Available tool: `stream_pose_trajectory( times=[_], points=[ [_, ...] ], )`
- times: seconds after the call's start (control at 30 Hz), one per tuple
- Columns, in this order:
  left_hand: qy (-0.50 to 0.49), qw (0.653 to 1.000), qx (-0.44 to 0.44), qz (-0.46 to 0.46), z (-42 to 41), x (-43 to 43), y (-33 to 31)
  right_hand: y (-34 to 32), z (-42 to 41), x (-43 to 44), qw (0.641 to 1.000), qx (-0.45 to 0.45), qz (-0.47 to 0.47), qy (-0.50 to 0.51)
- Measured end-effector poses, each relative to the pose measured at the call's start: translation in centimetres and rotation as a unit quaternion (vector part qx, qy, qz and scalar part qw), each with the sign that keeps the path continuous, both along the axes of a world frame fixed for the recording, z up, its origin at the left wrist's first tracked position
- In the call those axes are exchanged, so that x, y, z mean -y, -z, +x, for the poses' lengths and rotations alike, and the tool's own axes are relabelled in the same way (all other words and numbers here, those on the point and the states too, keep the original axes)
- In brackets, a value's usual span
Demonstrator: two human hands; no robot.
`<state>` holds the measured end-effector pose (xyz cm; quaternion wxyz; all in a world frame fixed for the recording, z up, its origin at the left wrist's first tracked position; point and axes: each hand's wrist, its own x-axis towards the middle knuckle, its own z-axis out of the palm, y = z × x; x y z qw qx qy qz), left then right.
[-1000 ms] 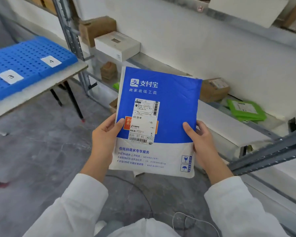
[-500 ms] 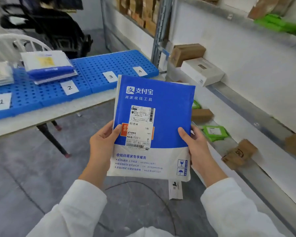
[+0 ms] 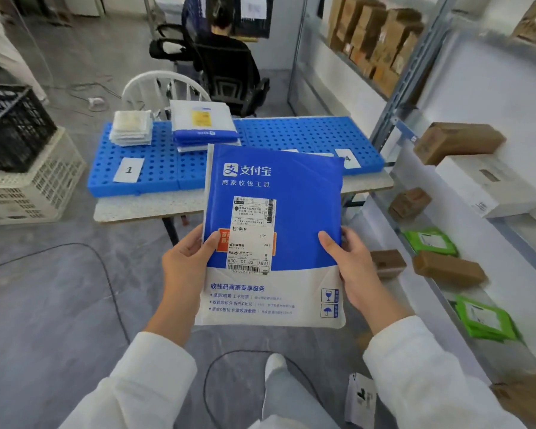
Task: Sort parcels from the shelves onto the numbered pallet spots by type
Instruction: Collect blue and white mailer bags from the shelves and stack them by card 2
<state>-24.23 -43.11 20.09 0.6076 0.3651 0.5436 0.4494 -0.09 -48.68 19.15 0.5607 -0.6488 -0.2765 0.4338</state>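
I hold a blue-and-white mailer bag [image 3: 304,193] upright in front of me, its shipping label facing me. My left hand [image 3: 186,264] grips its left edge and my right hand [image 3: 350,267] grips its right edge, thumbs on the front. Beyond it a blue pallet [image 3: 291,134] lies on a table, with paper labels 1 [image 3: 128,170] and 4 [image 3: 347,158]; the bag hides the labels between them. A stack of white padded parcels [image 3: 132,127] sits behind label 1, and a stack of blue-and-white mailers [image 3: 202,125] lies beside it.
Shelves on the right hold brown boxes [image 3: 458,142], a white box [image 3: 489,184] and green mailers [image 3: 483,320]. Stacked crates [image 3: 19,168] stand at the left. A white chair [image 3: 164,88] and a seated person [image 3: 229,54] are behind the table. A cable [image 3: 112,292] runs across the floor.
My view has swung left from the shelves to face the table and pallet. The mailer stays gripped in both hands the same way.
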Motion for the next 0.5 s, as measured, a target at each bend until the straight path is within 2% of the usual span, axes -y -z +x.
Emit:
stream_pose_trajectory(
  times=[0.5],
  points=[
    [-0.102, 0.994, -0.035, -0.015, 5.3, -15.3, -1.3, 1.1, 6.0, -20.2, 0.995, -0.027, 0.0, -0.093]
  ],
)
